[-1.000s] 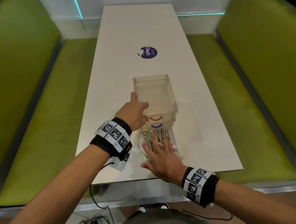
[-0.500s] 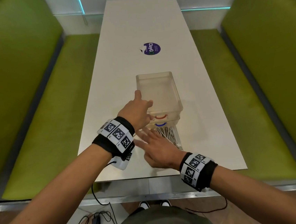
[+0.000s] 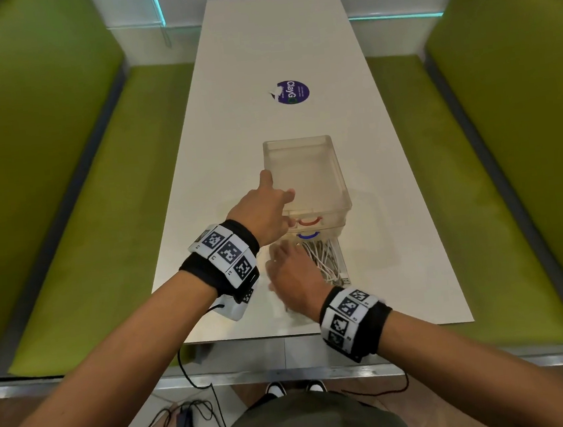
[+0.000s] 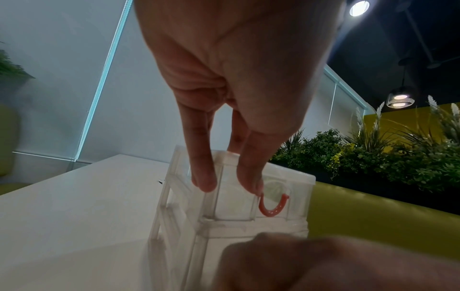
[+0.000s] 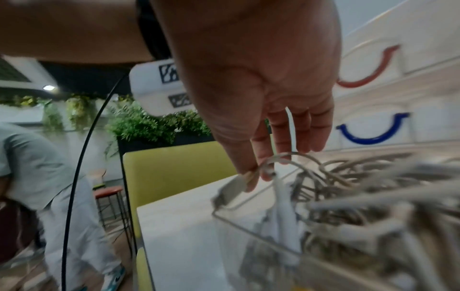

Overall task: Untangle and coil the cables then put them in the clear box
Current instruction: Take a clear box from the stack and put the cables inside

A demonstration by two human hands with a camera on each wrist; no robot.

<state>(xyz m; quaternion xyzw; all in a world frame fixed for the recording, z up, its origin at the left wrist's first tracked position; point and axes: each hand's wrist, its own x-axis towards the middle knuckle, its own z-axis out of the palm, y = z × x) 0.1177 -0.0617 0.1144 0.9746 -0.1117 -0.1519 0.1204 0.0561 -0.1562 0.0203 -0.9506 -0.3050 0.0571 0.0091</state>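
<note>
The clear box (image 3: pixel 295 140) stands on the white table (image 3: pixel 225 218), its top tray showing nothing inside. It has a red handle (image 3: pixel 306 222) above a blue handle (image 3: pixel 306 235). The low drawer (image 3: pixel 342 262) is pulled toward me and holds tangled white cables (image 3: pixel 324 261). My left hand (image 3: pixel 276 188) presses straight fingers (image 4: pixel 202 177) on the box's near left corner. My right hand (image 3: pixel 282 254) reaches into the drawer's left side; thumb and index pinch a cable loop (image 5: pixel 281 157). The picture there is blurred.
A purple sticker (image 3: pixel 292 91) lies farther up the table. Green benches (image 3: pixel 84 215) flank both long sides. The table's near edge (image 3: pixel 250 336) is just under my wrists. A person (image 5: pixel 37 167) stands in the background, off to the left in the right wrist view.
My right hand lay flat on the cables a second ago; it has slid to the drawer's left side and taken up a cable loop. The left hand stays on the box corner.
</note>
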